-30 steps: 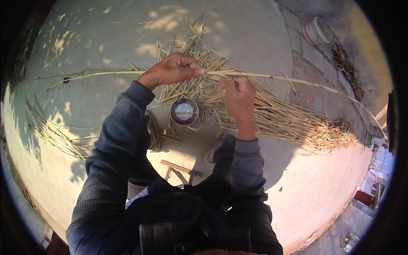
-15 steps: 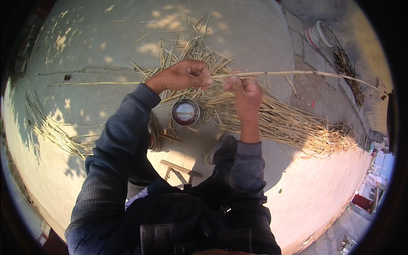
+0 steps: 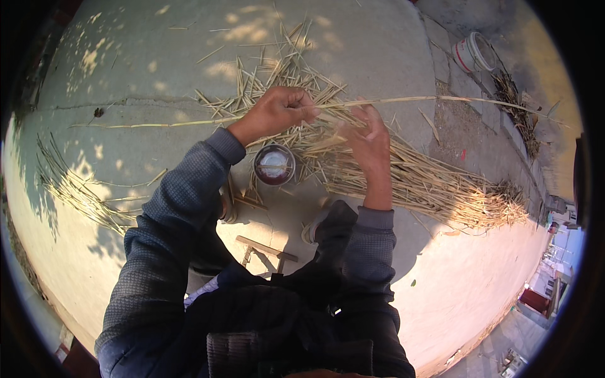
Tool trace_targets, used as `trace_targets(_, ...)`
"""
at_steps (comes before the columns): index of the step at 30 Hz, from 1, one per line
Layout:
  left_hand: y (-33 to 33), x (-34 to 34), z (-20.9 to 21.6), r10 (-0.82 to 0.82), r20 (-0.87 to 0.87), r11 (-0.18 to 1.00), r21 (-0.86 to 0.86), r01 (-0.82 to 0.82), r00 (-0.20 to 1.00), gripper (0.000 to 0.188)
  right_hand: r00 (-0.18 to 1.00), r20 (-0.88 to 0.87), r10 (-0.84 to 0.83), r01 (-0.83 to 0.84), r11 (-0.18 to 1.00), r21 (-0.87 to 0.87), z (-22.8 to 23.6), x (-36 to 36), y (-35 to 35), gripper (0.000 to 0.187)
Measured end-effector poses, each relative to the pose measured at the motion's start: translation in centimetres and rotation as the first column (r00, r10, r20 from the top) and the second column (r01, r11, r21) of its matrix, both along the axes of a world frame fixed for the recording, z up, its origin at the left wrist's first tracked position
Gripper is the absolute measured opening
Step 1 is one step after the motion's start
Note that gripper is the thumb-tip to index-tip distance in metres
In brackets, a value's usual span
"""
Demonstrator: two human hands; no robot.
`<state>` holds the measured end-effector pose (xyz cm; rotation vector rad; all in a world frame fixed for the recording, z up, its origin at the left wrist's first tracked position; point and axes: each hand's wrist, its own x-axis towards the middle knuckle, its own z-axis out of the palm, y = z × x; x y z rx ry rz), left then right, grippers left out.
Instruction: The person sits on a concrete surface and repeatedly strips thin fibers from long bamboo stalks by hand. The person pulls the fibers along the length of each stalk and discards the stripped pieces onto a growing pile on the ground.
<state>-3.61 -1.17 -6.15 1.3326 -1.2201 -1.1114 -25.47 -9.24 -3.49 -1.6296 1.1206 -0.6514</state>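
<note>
Head view, from where I stand: one long, thin, straw-yellow dry stalk (image 3: 403,99), raised crosswise beyond a round, silver-rimmed bowl (image 3: 274,181), pinched in the bare left hand (image 3: 280,112). Bare right hand (image 3: 372,142): just beside, fingers parted, blurred; hold uncertain. Hazard: the long right-hand span could snap if the pinch twists.

From where I stand, nothing readable; red markings (image 3: 460,58) on bucket (image 3: 469,53), far right of bowl (image 3: 275,183), illegible.

An outdoor yard: sunlight (image 3: 251,29) dapples its cracked concrete ground (image 3: 164,69), with paving slabs (image 3: 465,80) and a white bucket (image 3: 472,53) beyond.
</note>
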Motion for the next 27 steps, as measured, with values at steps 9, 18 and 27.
trace_targets(9, 0.5, -0.8, -0.1, 0.099, -0.315, 0.982, 0.184, -0.041, 0.944, 0.015, 0.913, 0.374, -0.162, 0.057, 0.959, 0.278, -0.4, 0.7, -0.8, 0.019)
trace_targets(18, 0.4, 0.4, 0.0, -0.025, -0.147, 0.999, 0.019, 0.028, 0.989, 0.023, 0.953, 0.287, -0.093, 0.002, 0.953, 0.302, 0.2, 1.3, 0.4, 0.021)
trace_targets(27, 0.7, 1.6, 1.0, -0.012, -0.074, 0.992, 0.122, 0.021, 0.997, 0.022, 0.99, 0.005, 0.144, -0.144, 0.989, 0.036, -1.2, 1.0, 0.2, 0.026)
